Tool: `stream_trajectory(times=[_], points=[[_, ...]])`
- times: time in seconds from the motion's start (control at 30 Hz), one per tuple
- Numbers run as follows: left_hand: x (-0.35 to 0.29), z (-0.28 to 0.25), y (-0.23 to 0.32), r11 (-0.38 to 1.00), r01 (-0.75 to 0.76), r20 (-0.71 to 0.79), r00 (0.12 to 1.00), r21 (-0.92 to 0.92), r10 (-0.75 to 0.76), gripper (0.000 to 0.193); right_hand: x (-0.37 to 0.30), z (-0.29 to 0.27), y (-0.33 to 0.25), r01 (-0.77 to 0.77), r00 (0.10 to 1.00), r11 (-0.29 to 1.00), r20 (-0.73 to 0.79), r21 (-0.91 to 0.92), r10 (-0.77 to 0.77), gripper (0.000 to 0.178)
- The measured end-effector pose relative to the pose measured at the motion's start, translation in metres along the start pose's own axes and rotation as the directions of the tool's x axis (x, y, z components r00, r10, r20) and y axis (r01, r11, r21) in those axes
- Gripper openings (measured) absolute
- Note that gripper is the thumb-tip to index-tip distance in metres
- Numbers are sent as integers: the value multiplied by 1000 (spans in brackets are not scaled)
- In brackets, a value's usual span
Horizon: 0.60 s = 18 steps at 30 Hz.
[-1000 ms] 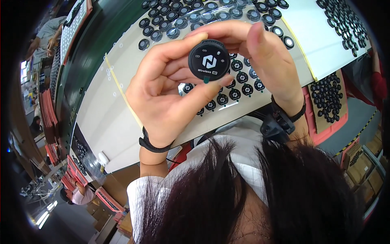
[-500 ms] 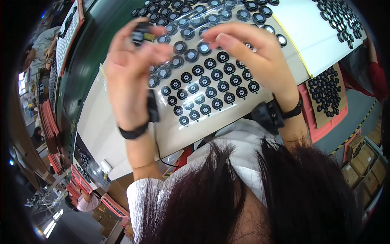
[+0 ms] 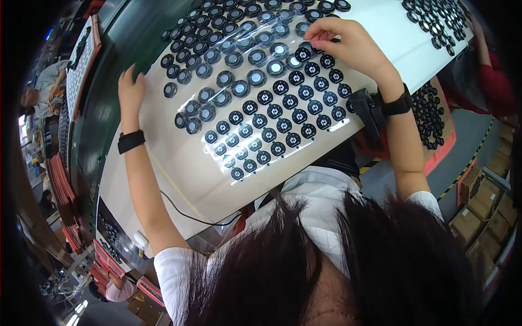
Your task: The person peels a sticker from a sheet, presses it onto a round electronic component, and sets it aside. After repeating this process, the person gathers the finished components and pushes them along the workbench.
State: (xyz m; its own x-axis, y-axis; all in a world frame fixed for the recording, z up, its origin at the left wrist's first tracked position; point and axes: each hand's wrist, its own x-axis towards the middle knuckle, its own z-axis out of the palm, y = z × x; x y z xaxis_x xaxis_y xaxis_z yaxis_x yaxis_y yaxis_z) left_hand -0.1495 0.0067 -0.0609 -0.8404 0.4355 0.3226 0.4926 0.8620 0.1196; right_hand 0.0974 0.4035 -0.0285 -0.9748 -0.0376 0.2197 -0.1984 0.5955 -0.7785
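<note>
My left hand (image 3: 130, 92) is at the left, above the border between the pale table and the green surface, its fingers apart and nothing visible in them. My right hand (image 3: 350, 49) pinches thumb and forefinger together over the upper right of the sticker rows; anything between the fingertips is too small to make out. Beneath it lies a clear sheet (image 3: 221, 169) bearing rows of round black stickers (image 3: 290, 101) with white marks. Its upper part overlies black round parts (image 3: 256, 77) with pale grey centres. More such parts (image 3: 219, 22) stand uncovered beyond it.
A green surface (image 3: 100, 100) runs along the left. On a white sheet (image 3: 375, 38) at the far right sit many black rings (image 3: 429, 22), near another person's arm (image 3: 484, 51). A pink tray (image 3: 447, 142) of black parts stands right of the table. A black cable (image 3: 187, 215) crosses the near edge.
My left hand has swung left and away from the parts, and the black piece it held no longer shows. My right hand has moved slightly up, its fingers closing to a pinch.
</note>
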Motion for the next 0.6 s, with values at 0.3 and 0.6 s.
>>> stream_trajectory(times=[0.3,0.6], points=[[-23,-47,223,738,-474,190,765,-480,615,33,25,12,-3,-34,971,999,236,-15,36,12],[-21,-32,237,832,-482,372,745,-274,554,44,19,3,-40,17,892,996,449,91,-56,17]])
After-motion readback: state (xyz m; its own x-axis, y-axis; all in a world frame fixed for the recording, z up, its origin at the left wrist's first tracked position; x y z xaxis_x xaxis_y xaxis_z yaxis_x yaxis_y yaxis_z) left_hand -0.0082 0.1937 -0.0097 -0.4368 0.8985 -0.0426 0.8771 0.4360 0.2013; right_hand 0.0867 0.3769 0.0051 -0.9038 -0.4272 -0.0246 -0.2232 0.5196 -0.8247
